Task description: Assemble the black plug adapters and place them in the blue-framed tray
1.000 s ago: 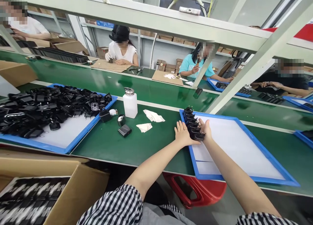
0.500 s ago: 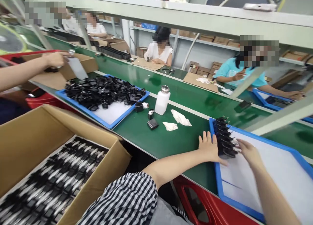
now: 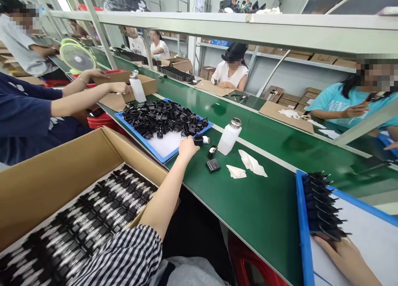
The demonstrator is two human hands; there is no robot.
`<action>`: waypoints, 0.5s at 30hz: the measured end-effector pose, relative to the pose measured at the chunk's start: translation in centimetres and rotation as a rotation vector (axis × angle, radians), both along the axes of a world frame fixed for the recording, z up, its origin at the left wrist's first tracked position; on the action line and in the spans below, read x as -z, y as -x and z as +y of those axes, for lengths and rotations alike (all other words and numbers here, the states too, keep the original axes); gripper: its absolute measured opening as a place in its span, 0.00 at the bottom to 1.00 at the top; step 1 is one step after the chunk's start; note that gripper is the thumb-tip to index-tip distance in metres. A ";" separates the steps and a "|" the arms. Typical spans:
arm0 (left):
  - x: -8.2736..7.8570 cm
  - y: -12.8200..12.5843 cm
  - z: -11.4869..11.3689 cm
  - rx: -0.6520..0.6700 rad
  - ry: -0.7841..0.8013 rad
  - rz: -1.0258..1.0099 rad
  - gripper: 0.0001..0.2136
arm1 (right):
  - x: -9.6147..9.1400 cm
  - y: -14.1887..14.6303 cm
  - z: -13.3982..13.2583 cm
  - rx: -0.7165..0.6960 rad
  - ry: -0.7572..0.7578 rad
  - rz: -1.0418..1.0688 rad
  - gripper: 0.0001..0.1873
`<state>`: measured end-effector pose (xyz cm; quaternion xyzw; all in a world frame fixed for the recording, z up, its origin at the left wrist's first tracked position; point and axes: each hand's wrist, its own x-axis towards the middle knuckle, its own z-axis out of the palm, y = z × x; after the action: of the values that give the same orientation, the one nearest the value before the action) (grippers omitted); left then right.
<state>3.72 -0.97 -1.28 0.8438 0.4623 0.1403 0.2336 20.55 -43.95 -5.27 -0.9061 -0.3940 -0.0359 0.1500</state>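
My left hand (image 3: 188, 145) reaches out to the corner of the left blue tray (image 3: 146, 141) and closes on a black charger (image 3: 198, 139) lying just beside the tray's heap of black chargers (image 3: 161, 117). My right hand (image 3: 340, 250) rests on the white inside of the right blue tray (image 3: 301, 219), its fingertips against the near end of a neat row of black chargers (image 3: 320, 205); its fingers are mostly hidden behind that row.
On the green belt (image 3: 258, 207) stand a white dispenser bottle (image 3: 229, 136), two loose black pieces (image 3: 212, 165) and white cloths (image 3: 251, 163). A cardboard box of packed chargers (image 3: 81, 224) sits low left. A co-worker's arms (image 3: 83, 99) hold another bottle (image 3: 137, 88). Several people sit opposite.
My left hand left the charger row and moved far left to the loose charger by the heap. My view swung left; my right hand stays at the row.
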 end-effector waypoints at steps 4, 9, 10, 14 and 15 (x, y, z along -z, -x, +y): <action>1.1 -1.1 2.0 0.115 -0.081 -0.065 0.26 | 0.2 -0.3 0.0 -0.021 -0.021 -0.059 0.18; 0.5 -0.4 1.5 0.080 -0.097 -0.106 0.16 | -0.7 0.7 0.3 -0.014 0.030 -0.006 0.21; -0.1 -0.1 1.1 0.091 -0.096 -0.125 0.15 | -1.0 1.1 0.4 -0.001 0.037 0.000 0.22; -2.7 -0.2 -3.7 0.248 0.000 -0.454 0.13 | -1.7 1.4 0.6 -0.008 0.077 0.088 0.25; -3.3 -0.5 -6.1 0.412 0.078 -0.541 0.13 | -1.8 1.2 0.4 0.003 0.072 0.119 0.27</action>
<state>4.26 -7.05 2.02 0.8421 0.2084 0.2913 0.4033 19.33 -43.51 -3.47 -0.9119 -0.3842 0.0321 0.1405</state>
